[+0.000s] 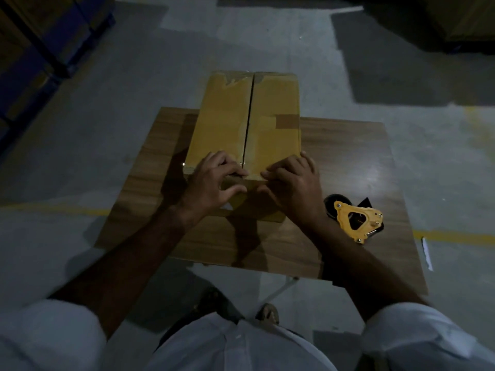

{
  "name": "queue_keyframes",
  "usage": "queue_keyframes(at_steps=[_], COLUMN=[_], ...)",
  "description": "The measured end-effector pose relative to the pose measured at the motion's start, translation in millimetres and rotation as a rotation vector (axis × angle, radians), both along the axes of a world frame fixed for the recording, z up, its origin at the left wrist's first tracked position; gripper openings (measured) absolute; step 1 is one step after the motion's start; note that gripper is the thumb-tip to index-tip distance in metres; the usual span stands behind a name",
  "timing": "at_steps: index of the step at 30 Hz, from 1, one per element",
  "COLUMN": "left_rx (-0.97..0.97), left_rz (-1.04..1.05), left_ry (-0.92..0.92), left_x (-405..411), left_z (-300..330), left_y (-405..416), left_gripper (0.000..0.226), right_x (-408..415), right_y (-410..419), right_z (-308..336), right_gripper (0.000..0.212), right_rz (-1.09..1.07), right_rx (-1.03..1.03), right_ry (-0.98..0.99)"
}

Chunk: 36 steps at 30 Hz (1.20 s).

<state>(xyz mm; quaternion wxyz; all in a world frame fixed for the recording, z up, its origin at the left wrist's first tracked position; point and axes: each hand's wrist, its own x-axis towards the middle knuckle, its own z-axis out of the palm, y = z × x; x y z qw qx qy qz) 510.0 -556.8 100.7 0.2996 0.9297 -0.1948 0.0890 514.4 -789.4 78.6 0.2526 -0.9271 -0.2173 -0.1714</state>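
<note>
A long brown cardboard box (246,121) lies on a small wooden table (348,162), its two top flaps closed with a dark seam down the middle and shiny tape on top. My left hand (211,180) rests on the box's near left corner, fingers on the top edge and thumb on the front face. My right hand (294,183) presses on the near right corner, fingers pointing toward the seam. The near end of the seam is partly hidden by my fingers.
A yellow tape dispenser (356,218) with a dark roll lies on the table to the right of my right hand. The table stands on a grey concrete floor with a yellow line (455,235). Dark stacked goods (40,49) fill the far left.
</note>
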Motion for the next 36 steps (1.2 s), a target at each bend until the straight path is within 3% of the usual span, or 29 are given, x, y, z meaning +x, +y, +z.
queue_keyframes(at_steps=[6,12,15,17,21,24,29,33,36], left_rx=[0.036,-0.071,-0.052,-0.061,-0.047,-0.169,-0.256,-0.259,-0.272], left_rz=[-0.106,-0.111,-0.181,-0.227,-0.119,-0.094,-0.118,-0.283,-0.430], left_ry=[-0.009,-0.002,0.040,0.038,-0.053,-0.019,0.013,0.164,0.364], left_x=[14,19,21,23,28,33,32,44,59], left_z=[13,6,5,4,-8,-26,-46,-34,-18], left_y=[29,46,58,77,108,112,116,140,159], left_gripper=[0.030,0.026,0.035,0.035,0.028,0.026,0.047,0.059,0.051], right_x=[10,7,-8,-5,8,5,-9,0,1], right_y=[26,51,54,59,88,106,116,136,157], right_z=[16,4,-5,2,17,9,1,13,11], right_gripper=[0.025,0.020,0.035,0.034,0.035,0.038,0.045,0.048,0.049], right_rz=[-0.040,-0.071,-0.099,-0.126,-0.095,-0.125,-0.218,-0.198,-0.223], right_rx=[-0.160,-0.073,-0.112,-0.125,-0.099,-0.089,-0.113,0.001,0.015], right_ry=[-0.040,-0.021,-0.041,-0.027,0.058,0.086,0.089,0.135,0.099])
